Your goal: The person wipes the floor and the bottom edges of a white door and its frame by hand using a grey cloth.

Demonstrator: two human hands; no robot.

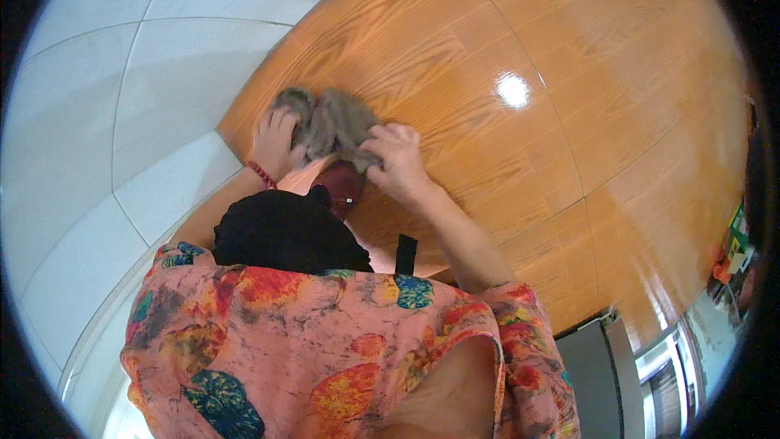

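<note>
A bunched grey cloth (pixel 341 119) lies on the wood-patterned tile floor (pixel 548 152) before me. My left hand (pixel 277 140), with a red beaded bracelet (pixel 262 175) at the wrist, grips the cloth's left side. My right hand (pixel 395 155) has its bent fingers on the cloth's right edge. Both hands look slightly blurred. Just below the cloth, a dark red shoe (pixel 341 186) is partly hidden by black clothing (pixel 286 231) over my knee.
Pale tiles (pixel 183 73) meet the floor along an edge at the left. A grey door panel (pixel 588 372) stands at the lower right, beside a metal-framed opening (pixel 670 378). Colourful items (pixel 734 256) are piled at the far right rim.
</note>
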